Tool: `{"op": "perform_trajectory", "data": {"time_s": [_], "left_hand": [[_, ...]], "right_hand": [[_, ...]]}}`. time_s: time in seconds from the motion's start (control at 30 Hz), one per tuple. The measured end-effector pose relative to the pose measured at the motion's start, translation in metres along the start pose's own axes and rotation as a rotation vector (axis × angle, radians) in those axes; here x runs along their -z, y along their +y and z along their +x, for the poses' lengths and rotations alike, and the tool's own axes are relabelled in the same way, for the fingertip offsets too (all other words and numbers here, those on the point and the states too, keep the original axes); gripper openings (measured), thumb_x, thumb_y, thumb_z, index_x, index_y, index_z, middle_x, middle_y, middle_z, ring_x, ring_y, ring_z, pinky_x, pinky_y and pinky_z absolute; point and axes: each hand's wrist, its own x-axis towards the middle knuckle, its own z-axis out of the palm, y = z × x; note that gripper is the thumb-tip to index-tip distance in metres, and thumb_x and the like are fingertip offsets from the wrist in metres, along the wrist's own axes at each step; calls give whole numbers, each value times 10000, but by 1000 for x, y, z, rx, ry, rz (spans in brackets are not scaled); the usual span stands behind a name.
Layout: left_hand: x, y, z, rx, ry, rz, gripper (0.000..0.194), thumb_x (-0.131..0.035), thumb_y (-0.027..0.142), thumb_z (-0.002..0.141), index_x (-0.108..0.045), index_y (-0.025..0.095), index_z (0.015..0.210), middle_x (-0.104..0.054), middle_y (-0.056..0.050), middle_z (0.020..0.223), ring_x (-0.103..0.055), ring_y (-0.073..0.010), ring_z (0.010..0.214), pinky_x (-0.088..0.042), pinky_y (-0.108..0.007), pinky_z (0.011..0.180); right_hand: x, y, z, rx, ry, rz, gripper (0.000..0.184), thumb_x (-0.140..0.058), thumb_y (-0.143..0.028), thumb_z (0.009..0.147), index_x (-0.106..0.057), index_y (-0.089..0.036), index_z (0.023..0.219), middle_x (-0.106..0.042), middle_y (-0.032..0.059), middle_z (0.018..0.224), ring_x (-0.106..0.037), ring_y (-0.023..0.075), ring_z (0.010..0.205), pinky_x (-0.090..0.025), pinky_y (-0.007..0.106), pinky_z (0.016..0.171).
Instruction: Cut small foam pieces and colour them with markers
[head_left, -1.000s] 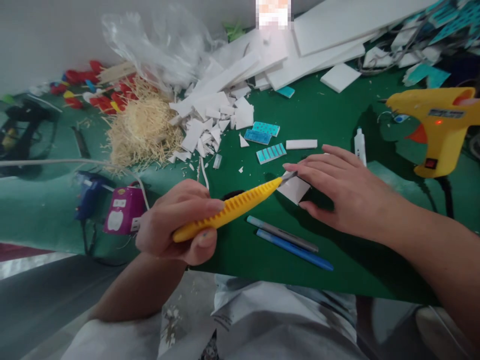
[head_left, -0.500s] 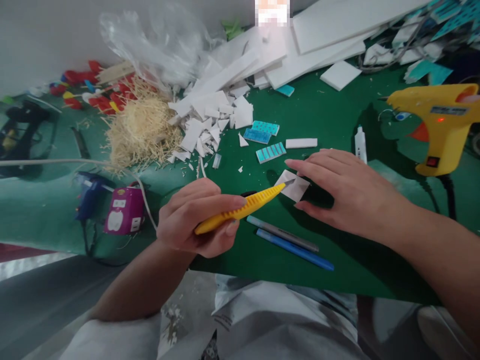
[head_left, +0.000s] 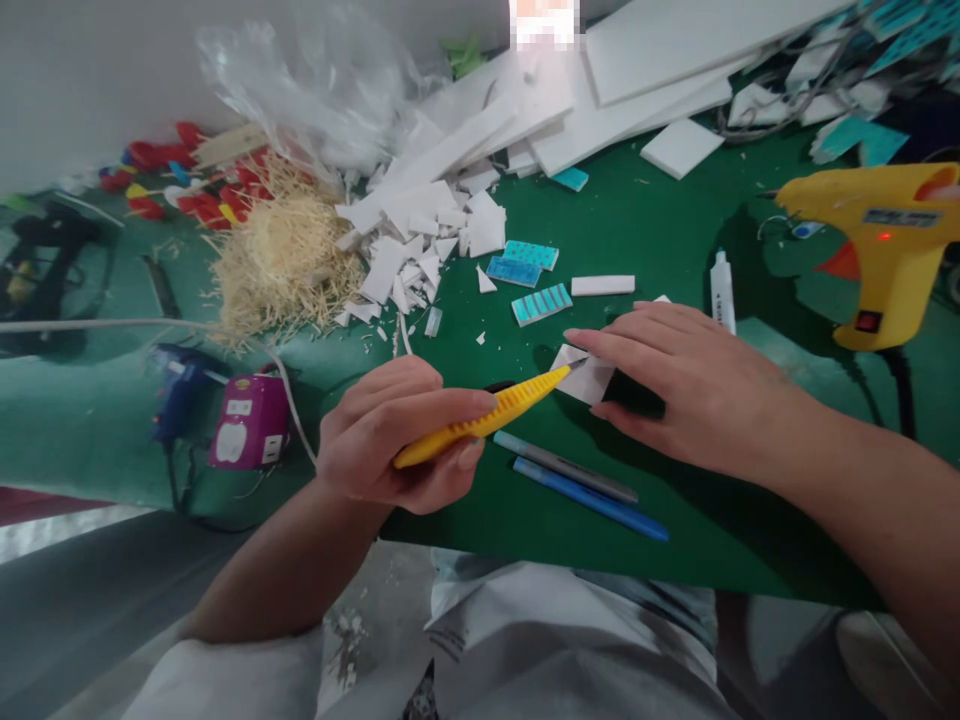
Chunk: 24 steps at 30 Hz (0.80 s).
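My left hand [head_left: 401, 437] is closed round a yellow craft knife [head_left: 480, 418], its blade pointing to the right. The blade tip rests at the upper part of a small white foam board piece [head_left: 581, 382]. My right hand [head_left: 675, 365] holds that piece by its right side, with the thumb at the lower edge and the index finger at the top; its far side is hidden under the hand. In front of the hands lie a grey marker [head_left: 566, 467] and a blue marker [head_left: 592, 500], side by side. Just behind sit a white strip [head_left: 603, 286] and a blue-striped piece [head_left: 542, 305].
A yellow glue gun [head_left: 877, 250] with a lit red light stands at the right, near a white tube [head_left: 722, 290]. Foam scraps [head_left: 405, 260] and a straw heap [head_left: 289, 250] lie back left. A purple socket block [head_left: 249, 420] and a blue glue gun [head_left: 180, 390] are at left.
The knife tip and the white piece have shifted very slightly. My right hand has moved a little, with its fingers further over the piece. Everything else stays put.
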Motion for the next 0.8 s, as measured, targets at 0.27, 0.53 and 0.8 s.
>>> {"op": "perform_trajectory", "data": {"time_s": [0.27, 0.53, 0.8], "left_hand": [[0, 0, 2, -1, -9, 27, 196, -672, 375, 907, -762, 373, 1081, -611, 50, 479, -440, -144, 278, -366, -296, 268], [0, 1, 6, -61, -17, -41, 291, -694, 291, 887, -770, 315, 1167, -638, 46, 505, -447, -123, 286, -380, -285, 271], [-1, 3, 9, -55, -42, -58, 224, -690, 280, 901, -777, 290, 1107, -614, 41, 502, -438, -115, 295, -346, -285, 275]], "right_hand": [[0, 1, 0, -9, -16, 17, 430, -564, -237, 973, -641, -117, 1378, -763, 158, 1132, -700, 304, 1067, -559, 477, 916], [0, 1, -1, -4, -6, -1, 411, -568, -236, 977, -645, -103, 1359, -759, 152, 1132, -700, 297, 1062, -558, 470, 942], [0, 1, -1, -7, -8, 10, 393, -575, -223, 976, -660, -96, 1337, -760, 153, 1139, -699, 295, 1072, -551, 462, 952]]}}
